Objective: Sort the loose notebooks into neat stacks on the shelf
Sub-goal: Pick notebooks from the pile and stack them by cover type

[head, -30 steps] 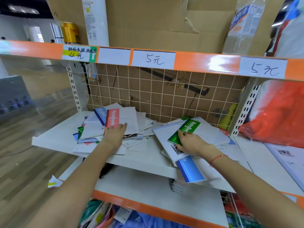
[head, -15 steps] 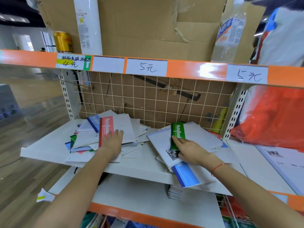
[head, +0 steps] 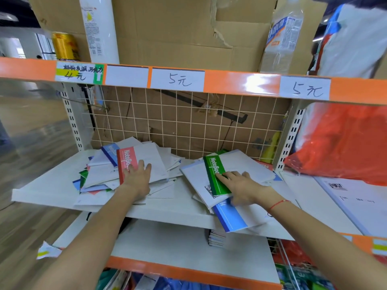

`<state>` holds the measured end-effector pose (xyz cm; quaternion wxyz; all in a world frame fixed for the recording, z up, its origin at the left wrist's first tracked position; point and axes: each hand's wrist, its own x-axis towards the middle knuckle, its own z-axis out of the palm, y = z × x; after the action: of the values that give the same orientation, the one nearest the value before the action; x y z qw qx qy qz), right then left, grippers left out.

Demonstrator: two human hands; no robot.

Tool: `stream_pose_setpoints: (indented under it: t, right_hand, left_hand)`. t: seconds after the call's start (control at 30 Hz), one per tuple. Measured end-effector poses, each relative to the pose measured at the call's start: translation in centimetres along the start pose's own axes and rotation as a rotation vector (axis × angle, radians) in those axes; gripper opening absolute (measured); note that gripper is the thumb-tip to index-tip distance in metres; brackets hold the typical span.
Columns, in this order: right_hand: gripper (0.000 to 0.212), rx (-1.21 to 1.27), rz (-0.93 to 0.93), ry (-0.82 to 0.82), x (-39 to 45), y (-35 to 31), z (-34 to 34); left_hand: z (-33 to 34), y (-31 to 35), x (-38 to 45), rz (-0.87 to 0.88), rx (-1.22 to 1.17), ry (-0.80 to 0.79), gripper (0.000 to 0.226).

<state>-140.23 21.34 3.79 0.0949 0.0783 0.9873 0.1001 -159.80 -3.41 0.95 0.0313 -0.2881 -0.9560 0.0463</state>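
1. My left hand (head: 137, 181) lies flat, fingers straight and slightly spread, pressing on the white notebook with a red spine band (head: 134, 167) that tops the left-hand heap of loose white notebooks (head: 109, 176).
2. That heap is fanned and uneven; corners of blue, green and red covers jut past its left edge, and one sheet reaches the front lip of the white metal shelf board (head: 41, 189).
3. My right hand (head: 240, 185) rests flat, fingers extended, on the white notebook with a green spine band (head: 215, 174), its index fingertip on the green band.
4. This notebook tops the right-hand heap (head: 247, 168), whose far edge lies near the cream wire grid back panel (head: 188, 126).
5. A white notebook with a blue spine band (head: 230, 216) protrudes from beneath the right-hand heap and overhangs the shelf's front edge.
6. Between the two heaps a strip of bare shelf remains; more bare board lies left of the left-hand heap.
7. An orange shelf rail with handwritten price labels (head: 230, 82) bounds the space above.
8. A red string bracelet (head: 278, 204) circles my right wrist.
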Motion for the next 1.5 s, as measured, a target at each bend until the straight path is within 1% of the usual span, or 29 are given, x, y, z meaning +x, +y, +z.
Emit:
stream_pose_setpoints:
  t: [0.1, 0.17, 0.23, 0.3, 0.4, 0.57, 0.67, 0.83, 0.9, 1.0, 1.03, 1.1, 1.2, 1.3, 1.4, 1.43, 1.5]
  right_hand:
    - [0.083, -0.036, -0.046, 0.145, -0.8, -0.1, 1.1]
    - [0.078, -0.028, -0.06, 0.203, -1.1, -0.1, 1.9]
    - [0.076, 0.016, -0.051, 0.189, -1.2, -0.2, 2.5]
    - [0.074, 0.054, -0.039, 0.133, -1.4, -0.2, 2.9]
    - [0.07, 0.033, -0.038, 0.125, -2.0, -0.4, 3.0]
    - [0.064, -0.055, 0.028, 0.255, -3.3, 0.0, 3.0]
    - [0.07, -0.075, 0.09, 0.303, -4.2, 1.1, 3.3]
    - [0.077, -0.035, 0.2, 0.371, -6.6, 4.0, 3.2]
    - [0.08, -0.051, 0.224, 0.402, -8.0, 5.8, 3.5]
    - [0.081, -0.049, 0.257, 0.451, -10.3, 9.3, 5.0]
    - [0.08, -0.027, 0.292, 0.484, -11.4, 10.6, 5.3]
    - [0.075, 0.023, 0.365, 0.491, -14.2, 12.8, 5.9]
    - [0.076, 0.066, 0.476, 0.396, -19.2, 15.9, 7.7]
    - [0.077, 0.069, 0.551, 0.439, -24.6, 19.3, 10.1]
    - [0.08, 0.075, 0.652, 0.331, -30.1, 21.9, 11.2]
    - [0.08, 0.084, 0.683, 0.315, -31.9, 22.7, 11.6]
    - [0.079, 0.09, 0.73, 0.324, -35.2, 24.4, 12.8]
  left_hand:
    - [0.2, 0.3, -0.1, -0.022, -0.012, -0.022, 0.069]
    - [0.3, 0.6, -0.3, -0.028, -0.014, -0.042, 0.069]
    - [0.4, 0.7, -0.6, -0.025, -0.002, -0.055, 0.072]
    - [0.4, 0.8, -0.7, -0.017, 0.02, -0.046, 0.072]
    - [0.1, 1.1, -0.9, -0.022, 0.067, -0.004, 0.07]
    - [-0.2, 1.4, -1.3, -0.01, 0.106, 0.105, 0.071]
    - [-0.6, 1.7, -1.9, 0.052, 0.128, 0.191, 0.072]
    - [-2.6, 4.2, -2.1, 0.188, 0.032, 0.289, 0.069]
    - [-3.7, 6.7, -2.2, 0.249, -0.019, 0.316, 0.07]
    - [-5.1, 12.0, -2.6, 0.332, -0.037, 0.338, 0.074]
    - [-5.4, 13.9, -2.8, 0.357, -0.045, 0.336, 0.076]
    - [-6.1, 17.8, -3.0, 0.418, -0.064, 0.343, 0.078]
    - [-7.1, 24.2, -3.9, 0.527, -0.102, 0.372, 0.073]
    - [-7.9, 31.0, -5.6, 0.615, -0.145, 0.368, 0.071]
    - [-8.2, 37.3, -7.3, 0.707, -0.185, 0.382, 0.064]
    - [-8.2, 39.4, -7.8, 0.737, -0.205, 0.384, 0.062]
    - [-8.2, 43.2, -9.1, 0.8, -0.25, 0.388, 0.065]
